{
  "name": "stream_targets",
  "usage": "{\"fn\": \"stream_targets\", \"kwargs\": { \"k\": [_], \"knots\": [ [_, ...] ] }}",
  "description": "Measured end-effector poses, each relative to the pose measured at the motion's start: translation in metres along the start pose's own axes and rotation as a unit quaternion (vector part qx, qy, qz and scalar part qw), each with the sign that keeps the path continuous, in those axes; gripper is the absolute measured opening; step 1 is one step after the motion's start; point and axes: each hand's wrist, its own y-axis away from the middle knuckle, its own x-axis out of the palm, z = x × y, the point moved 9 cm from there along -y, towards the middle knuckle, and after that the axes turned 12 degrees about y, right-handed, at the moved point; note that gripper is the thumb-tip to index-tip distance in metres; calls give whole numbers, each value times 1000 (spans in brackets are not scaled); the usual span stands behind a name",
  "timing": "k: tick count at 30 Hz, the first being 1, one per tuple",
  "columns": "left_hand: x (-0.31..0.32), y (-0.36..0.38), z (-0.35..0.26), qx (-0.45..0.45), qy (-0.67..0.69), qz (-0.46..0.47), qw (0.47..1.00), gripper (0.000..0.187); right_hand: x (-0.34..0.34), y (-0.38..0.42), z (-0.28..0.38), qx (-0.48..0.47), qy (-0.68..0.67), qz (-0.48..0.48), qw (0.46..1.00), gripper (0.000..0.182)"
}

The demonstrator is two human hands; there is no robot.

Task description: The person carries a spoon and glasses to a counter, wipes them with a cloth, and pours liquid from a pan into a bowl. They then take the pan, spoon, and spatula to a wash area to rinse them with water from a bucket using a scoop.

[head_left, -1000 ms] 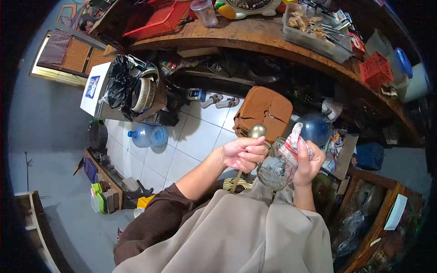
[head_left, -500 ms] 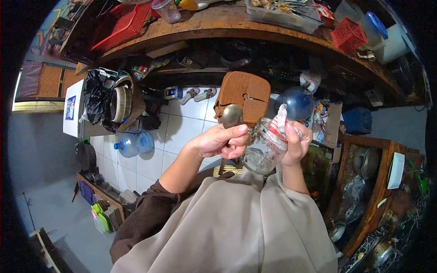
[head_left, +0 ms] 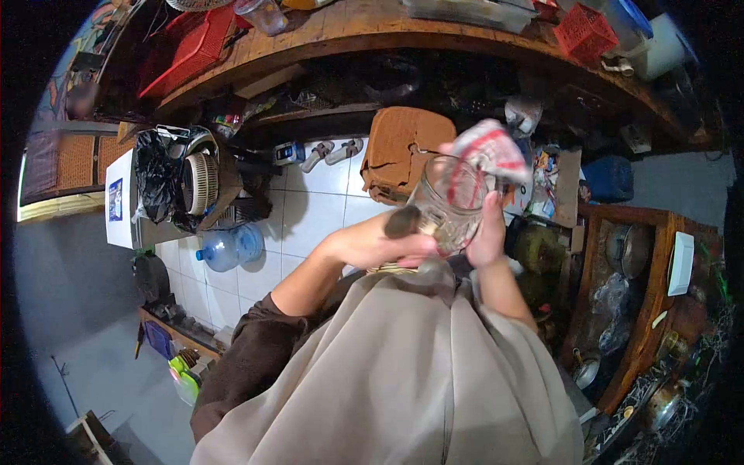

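Observation:
In front of my chest, a clear glass jar is tilted between my two hands, its wide mouth facing up and away. My left hand is closed at the jar's lower left side and also holds a metal spoon, whose rounded bowl is blurred by motion. My right hand wraps the jar's right side, thumb along the glass. A white cloth with red stripes hangs over the far rim by my right fingers, which it partly hides.
Ahead stands a brown woven basket on white tiles. A long wooden counter with red baskets crosses the top. To the left are a blue water jug and a box holding a fan. A wooden rack is at the right.
The cloth has moved from the jar's mouth to beyond its far rim, spreading out. The jar has risen and turned more upright. My left hand, with the spoon, has come against the jar.

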Motion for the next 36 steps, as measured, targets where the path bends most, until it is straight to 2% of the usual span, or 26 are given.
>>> {"fn": "stream_targets", "kwargs": {
  "k": [1, 2, 4, 5, 6, 8, 10, 12, 14, 16, 17, 18, 20, 21, 22, 24, 26, 27, 28, 30, 32, 33, 34, 36],
  "knots": [
    [5, 3, -4, -21, 86, 51, 995, 36, 16, -2, 4, 16, -45, 97, 994, 73],
    [0, 5, -5, -19, 186, 52, 981, 38, 12, 3, -9, 30, -87, 106, 990, 68],
    [3, 5, -19, 61, 278, 194, 939, 38, 25, 10, -4, 53, -86, 125, 987, 78],
    [-2, 4, -12, 35, 275, 198, 940, 42, 27, 9, -2, 77, -111, 82, 987, 77],
    [-6, 5, -12, 36, 274, 204, 939, 42, 26, 11, -2, 74, -106, 79, 988, 77],
    [-18, 1, -5, -5, 209, 168, 963, 42, 16, 10, 8, 3, 31, 46, 998, 73],
    [-15, 2, -5, -24, 206, 168, 964, 42, 17, 13, 11, -6, 39, 44, 998, 71],
    [-9, 2, -7, -35, 146, 178, 973, 42, 17, 15, 8, 16, -1, 69, 998, 70],
    [-6, 3, -7, -41, 169, 178, 969, 38, 15, 15, 9, 25, -13, 71, 997, 71],
    [-27, 1, -18, -47, 19, 24, 998, 30, 11, 18, 10, 32, -21, 59, 998, 74],
    [-52, 4, -26, -34, -66, -128, 989, 23, 2, 22, 1, 18, -71, 20, 997, 76],
    [-65, 5, -31, -14, -106, -147, 983, 23, 1, 23, 2, 17, -71, 19, 997, 76],
    [-50, 7, -30, 25, -24, -60, 998, 30, -3, 24, 6, 22, -150, 9, 988, 78],
    [-42, 7, -31, 7, -46, -80, 996, 29, -13, 27, 10, 13, -71, -24, 997, 75],
    [-31, 5, -30, -10, -66, -101, 993, 29, -18, 29, 7, 14, -73, -26, 997, 75],
    [-30, 0, -31, 64, -13, -160, 985, 23, -36, 28, 5, -22, 43, -79, 996, 73],
    [-26, -5, -42, 198, -82, -206, 955, 21, -26, 24, 23, -17, 20, -78, 997, 71],
    [-19, -9, -38, 195, -45, -195, 960, 20, -23, 24, 28, -14, 22, -86, 996, 68],
    [-18, -15, -28, 172, -81, -176, 966, 20, -22, 25, 29, -10, 24, -94, 995, 66],
    [-28, -16, -15, 158, -54, -217, 962, 19, -17, 26, 25, -13, 12, -79, 997, 70],
    [-34, -19, -4, 152, 139, -242, 948, 19, -17, 31, 29, -81, 129, -148, 977, 74],
    [-40, -23, 0, 153, 190, -241, 939, 22, -13, 38, 41, -118, 238, -202, 943, 81],
    [-40, -18, 6, 95, 283, -297, 907, 23, -11, 35, 41, -120, 238, -204, 942, 81],
    [-47, -26, 10, 139, 286, -228, 920, 23, -4, 38, 54, -216, 217, -195, 932, 90]
  ]
}}
